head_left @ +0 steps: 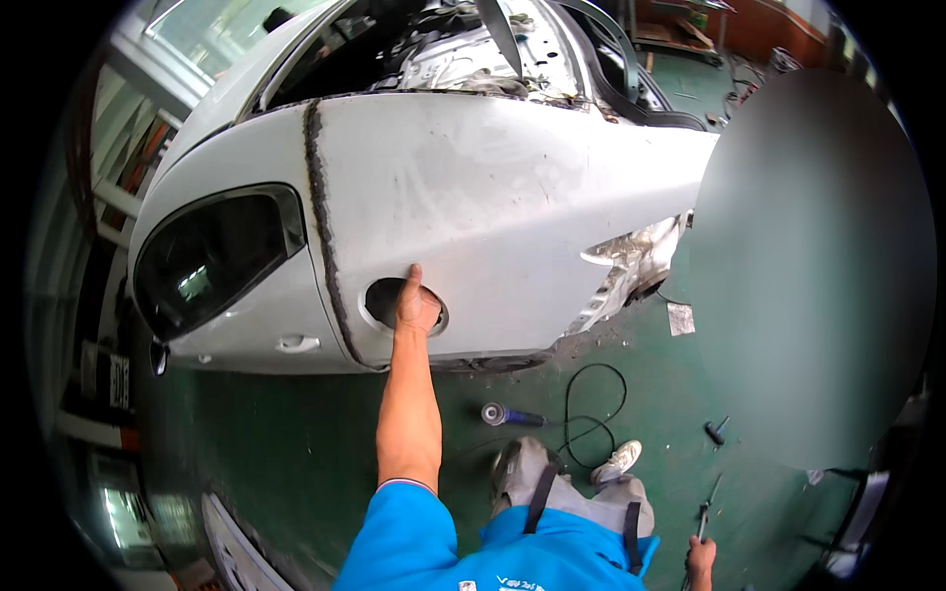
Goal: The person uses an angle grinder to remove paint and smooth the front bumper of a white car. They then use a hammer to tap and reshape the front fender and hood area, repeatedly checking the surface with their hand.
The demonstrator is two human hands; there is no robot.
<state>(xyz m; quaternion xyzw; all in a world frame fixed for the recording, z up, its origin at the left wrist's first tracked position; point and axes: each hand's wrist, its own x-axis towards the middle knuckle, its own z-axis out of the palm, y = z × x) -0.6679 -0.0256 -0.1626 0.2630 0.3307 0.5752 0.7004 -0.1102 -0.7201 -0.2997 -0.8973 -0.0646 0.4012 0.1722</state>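
Observation:
My left hand [419, 307] reaches into the round fuel-filler opening [382, 295] in a silver car's rear quarter panel [493, 197]. Its thumb points up outside, against the panel; the other fingers are hooked in at the opening's right rim and mostly hidden. A dark, rough seam [317, 177] runs down the panel left of the opening. Low at the right, my right hand [701, 558] is closed around a slim, long-shafted tool [705, 514], held away from the car. Its exact kind is too small to tell.
A blue angle grinder [512, 415] with a looped black cable [623, 394] lies on the green floor by my feet. Torn, jagged metal [631, 266] sticks out at the panel's right end. A T-shaped tool [716, 431] lies further right. A blurred oval covers the right side.

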